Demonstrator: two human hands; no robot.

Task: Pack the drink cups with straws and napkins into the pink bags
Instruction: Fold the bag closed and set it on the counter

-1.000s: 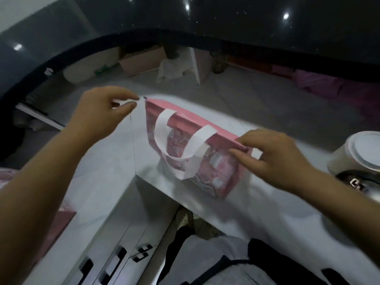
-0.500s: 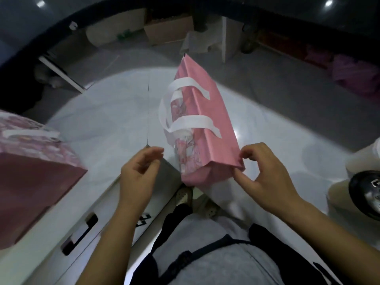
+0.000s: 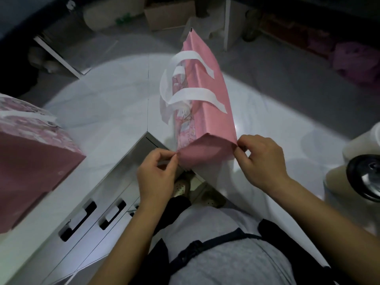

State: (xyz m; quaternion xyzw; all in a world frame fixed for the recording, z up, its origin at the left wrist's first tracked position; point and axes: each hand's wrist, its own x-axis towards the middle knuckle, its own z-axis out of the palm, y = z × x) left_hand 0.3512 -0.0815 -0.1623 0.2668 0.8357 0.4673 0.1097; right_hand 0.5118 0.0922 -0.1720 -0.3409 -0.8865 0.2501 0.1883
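Observation:
A flat pink paper bag (image 3: 207, 103) with white handles stands on the white counter (image 3: 115, 103), its narrow end turned toward me. My left hand (image 3: 158, 173) pinches the near left corner of that end. My right hand (image 3: 261, 159) pinches the near right corner. The near end is spread slightly between the two hands. A second pink bag (image 3: 30, 161) stands open-sided at the far left. A white-lidded cup (image 3: 366, 145) shows at the right edge, partly cut off. No straws or napkins are visible.
A dark round metal object (image 3: 364, 177) sits by the cups at the right edge. Drawers with black handles (image 3: 80, 219) run below the counter's inner corner. Cardboard boxes (image 3: 168, 15) and pink bundles (image 3: 353, 60) lie on the floor beyond.
The bag has been turned from sideways to end-on toward me and pulled nearer. My left hand came down from the far corner and took the near left corner.

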